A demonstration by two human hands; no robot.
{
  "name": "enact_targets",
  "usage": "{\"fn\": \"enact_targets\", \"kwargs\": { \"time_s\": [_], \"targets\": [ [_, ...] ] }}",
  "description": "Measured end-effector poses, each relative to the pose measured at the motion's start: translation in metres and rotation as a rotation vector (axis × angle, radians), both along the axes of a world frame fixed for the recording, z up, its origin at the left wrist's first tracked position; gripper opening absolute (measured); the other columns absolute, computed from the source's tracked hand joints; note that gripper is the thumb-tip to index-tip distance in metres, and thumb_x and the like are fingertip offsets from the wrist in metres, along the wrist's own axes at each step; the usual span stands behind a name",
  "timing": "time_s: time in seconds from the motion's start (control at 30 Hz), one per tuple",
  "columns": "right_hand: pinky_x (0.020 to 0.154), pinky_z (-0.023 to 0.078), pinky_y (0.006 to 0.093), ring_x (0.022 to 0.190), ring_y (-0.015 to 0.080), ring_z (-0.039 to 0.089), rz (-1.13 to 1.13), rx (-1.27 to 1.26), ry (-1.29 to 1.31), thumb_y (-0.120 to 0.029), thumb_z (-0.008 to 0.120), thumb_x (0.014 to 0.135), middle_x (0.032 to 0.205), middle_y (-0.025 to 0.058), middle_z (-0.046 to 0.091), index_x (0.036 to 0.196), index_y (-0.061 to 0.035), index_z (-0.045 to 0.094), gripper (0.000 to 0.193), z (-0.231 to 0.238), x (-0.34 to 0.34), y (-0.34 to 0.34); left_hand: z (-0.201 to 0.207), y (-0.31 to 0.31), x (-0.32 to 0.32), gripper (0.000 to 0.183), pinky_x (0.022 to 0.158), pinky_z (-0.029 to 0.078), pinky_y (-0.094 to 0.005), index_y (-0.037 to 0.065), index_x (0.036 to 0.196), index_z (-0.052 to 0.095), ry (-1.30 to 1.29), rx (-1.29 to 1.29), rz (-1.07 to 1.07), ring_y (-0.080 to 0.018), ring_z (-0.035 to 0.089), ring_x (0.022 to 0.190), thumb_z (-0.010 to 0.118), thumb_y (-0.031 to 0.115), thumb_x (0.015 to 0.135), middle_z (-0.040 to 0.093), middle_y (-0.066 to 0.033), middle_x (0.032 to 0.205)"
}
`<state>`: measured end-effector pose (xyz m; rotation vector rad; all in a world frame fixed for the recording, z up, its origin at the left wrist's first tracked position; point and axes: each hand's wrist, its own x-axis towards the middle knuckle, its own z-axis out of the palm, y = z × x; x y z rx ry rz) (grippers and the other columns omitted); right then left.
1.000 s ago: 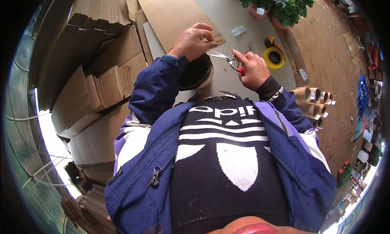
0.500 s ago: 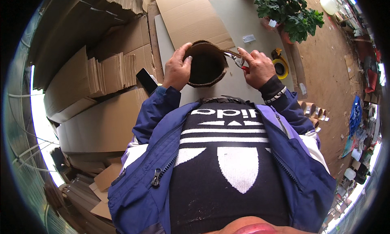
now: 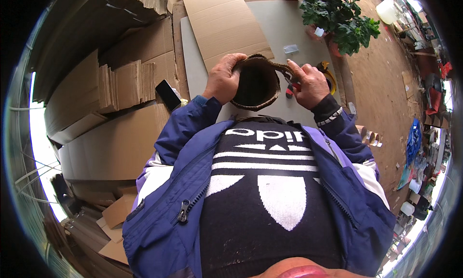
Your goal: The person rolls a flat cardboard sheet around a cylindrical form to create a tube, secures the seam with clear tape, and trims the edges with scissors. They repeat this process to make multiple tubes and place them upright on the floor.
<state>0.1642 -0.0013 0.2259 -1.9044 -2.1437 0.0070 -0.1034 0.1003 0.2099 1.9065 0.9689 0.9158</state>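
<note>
Near the near edge of the flat grey desk, the left hand is gripping a brown, round cardboard tube while the right hand is grasping red-handled metal shears; a loosening left grip could be letting the tube twist and the shears skid

Workshop or packing area, apparently inside a greenhouse-type structure. The pale counter carries a flat cardboard sheet across its far left corner and, near its near edge, a corrugated cardboard cylinder. Dense stacks of cut cardboard fill the space beyond the left edge, indicating manual work with packaging material. Leafy potted plants stand along the far part of the right edge, beyond which extends an earth-brown floor. Ribbed, translucent sheeting at far left suggests the greenhouse shell.
</note>
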Motion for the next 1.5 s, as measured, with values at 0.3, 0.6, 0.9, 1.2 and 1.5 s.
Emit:
{"fn": "enact_targets", "kwargs": {
  "time_s": [0.3,0.6,0.9,1.2,1.5],
  "targets": [
    [0.073,0.051,0.0423,0.084,0.0301,0.062,-0.022,-0.026,0.152,-0.01,0.073,0.076,0.092,0.0095,0.06,0.137,-0.0177,0.058,0.063,-0.017,0.01,-0.01,0.008,0.01,0.009,0.039,0.102,0.048,-0.0294,0.003,0.128,0.058,-0.052,-0.259,-0.066,-0.0173,0.063,0.111,0.051,-0.01,0.092,0.069,-0.0096,0.117],
    [0.071,0.052,0.0417,0.082,0.0292,0.062,0.053,0.049,0.057,-0.012,0.076,0.072,0.089,0.0095,0.059,0.135,-0.0187,0.058,0.066,-0.01,0.024,-0.005,0.006,0.028,0.018,0.038,0.095,0.054,-0.0322,0.002,0.127,0.056,-0.086,-0.194,-0.276,-0.0231,0.069,0.105,0.058,-0.007,0.09,0.072,-0.0134,0.111],
    [0.079,0.048,0.0431,0.09,0.0294,0.059,0.008,0.062,0.047,-0.014,0.078,0.069,0.096,0.0084,0.058,0.137,-0.0164,0.058,0.071,-0.008,0.036,-0.014,0.014,0.019,0.022,0.022,0.089,0.055,-0.0345,0.004,0.113,0.07,0.12,-0.021,-0.023,-0.0295,0.071,0.101,0.061,0.003,0.092,0.072,-0.0162,0.111],
    [0.084,0.044,0.0435,0.095,0.0289,0.057,-0.1,0.083,0.051,-0.013,0.075,0.07,0.102,0.0083,0.057,0.14,-0.0146,0.055,0.073,-0.016,0.031,-0.02,0.015,0.019,0.04,0.022,0.087,0.056,-0.0341,0.006,0.112,0.07,0.179,-0.036,0.083,-0.0275,0.071,0.097,0.061,0.003,0.092,0.072,-0.0154,0.107],
    [0.071,0.051,0.0408,0.082,0.0283,0.063,-0.053,0.06,0.038,-0.015,0.073,0.077,0.089,0.0093,0.06,0.134,-0.0123,0.059,0.058,-0.011,0.034,-0.023,0.011,0.023,0.038,0.019,0.084,0.056,-0.0306,0.004,0.111,0.069,0.076,-0.137,-0.094,-0.02,0.072,0.093,0.063,0.001,0.093,0.074,-0.0131,0.103]
  ]
}}
